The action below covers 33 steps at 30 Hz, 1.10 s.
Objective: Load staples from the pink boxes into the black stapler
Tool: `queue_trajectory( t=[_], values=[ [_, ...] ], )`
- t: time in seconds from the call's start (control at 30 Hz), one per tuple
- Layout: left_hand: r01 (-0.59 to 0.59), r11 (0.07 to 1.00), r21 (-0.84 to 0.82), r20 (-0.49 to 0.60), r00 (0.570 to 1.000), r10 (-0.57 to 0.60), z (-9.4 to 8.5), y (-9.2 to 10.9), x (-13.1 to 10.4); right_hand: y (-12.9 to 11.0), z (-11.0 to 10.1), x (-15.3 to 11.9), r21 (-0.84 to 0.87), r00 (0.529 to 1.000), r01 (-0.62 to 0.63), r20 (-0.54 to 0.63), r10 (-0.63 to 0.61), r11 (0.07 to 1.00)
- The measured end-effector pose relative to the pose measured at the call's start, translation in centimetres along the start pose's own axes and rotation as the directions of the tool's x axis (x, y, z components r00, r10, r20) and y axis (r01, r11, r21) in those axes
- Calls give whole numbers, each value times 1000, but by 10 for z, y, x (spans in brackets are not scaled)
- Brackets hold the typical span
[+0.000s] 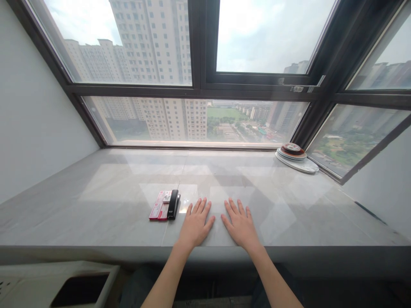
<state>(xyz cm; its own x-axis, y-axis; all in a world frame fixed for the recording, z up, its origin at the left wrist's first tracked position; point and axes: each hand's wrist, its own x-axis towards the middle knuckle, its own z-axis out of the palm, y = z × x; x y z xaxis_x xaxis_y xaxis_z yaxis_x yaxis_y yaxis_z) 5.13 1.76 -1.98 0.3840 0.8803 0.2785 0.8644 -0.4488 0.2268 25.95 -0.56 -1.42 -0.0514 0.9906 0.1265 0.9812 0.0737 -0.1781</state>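
My left hand [196, 222] lies flat on the pale marble sill [112, 201], fingers spread and nothing in them. Flat on the same surface, my right hand [239, 221] also has its fingers apart and holds nothing. Just left of my left hand, without touching it, is a black stapler [173, 204]. Against the stapler's left side are small red and white boxes [156, 210], with a small pale item [167, 196] on top near the back.
At the back right corner stands a stack of plates [293, 153] by the window frame [257, 92]. White walls border both sides. Below the front edge at the left is a pale container-like object [112, 273] with a dark opening.
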Motion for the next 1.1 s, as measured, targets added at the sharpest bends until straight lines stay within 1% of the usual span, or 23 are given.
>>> queue_trajectory(
  t=[0.37, 0.43, 0.5, 0.57, 0.6, 0.63, 0.73, 0.83, 0.9, 0.93, 1.0, 1.1],
  values=[
    [2, 1000, 31, 0, 1000, -2, 2, 1, -3, -1, -1, -4, 16, 1000, -5, -9, 5, 1000],
    [2, 999, 32, 5, 1000, -3, 2, 1, -3, -2, -3, -4, 30, 1000, -20, -3, 20, 999],
    [6, 999, 31, 11, 1000, -7, 1, 2, -4, -8, -6, 0, 57, 998, -65, -4, 65, 996],
    [12, 999, 31, 18, 1000, -12, 1, 4, -8, -24, -9, 6, 112, 993, -118, -12, 120, 987],
    [8, 999, 33, 24, 1000, -9, 0, 6, -11, -37, -11, 11, 155, 991, -126, -17, 130, 980],
    [-3, 999, 36, 32, 999, 1, 0, 7, -15, -52, -12, 16, 209, 993, -109, -21, 116, 972],
    [-42, 998, 40, 56, 998, 40, -3, 11, -31, -112, -11, 37, 409, 998, 59, -35, -49, 911],
    [-60, 998, 31, 80, 995, 57, -9, 13, -50, -168, -6, 62, 518, 993, 106, -19, -113, 849],
    [-73, 997, 14, 103, 992, 71, -15, 14, -61, -191, -2, 79, 540, 992, 109, -3, -127, 834],
    [-69, 998, 4, 109, 992, 68, -19, 14, -65, -196, -1, 86, 542, 990, 117, -1, -138, 832],
    [-39, 999, -13, 108, 993, 40, -26, 17, -71, -192, 0, 95, 540, 986, 144, -3, -169, 830],
    [43, 999, -30, 80, 996, -40, -37, 23, -74, -162, -2, 101, 524, 975, 196, -13, -222, 829]
  ],
)
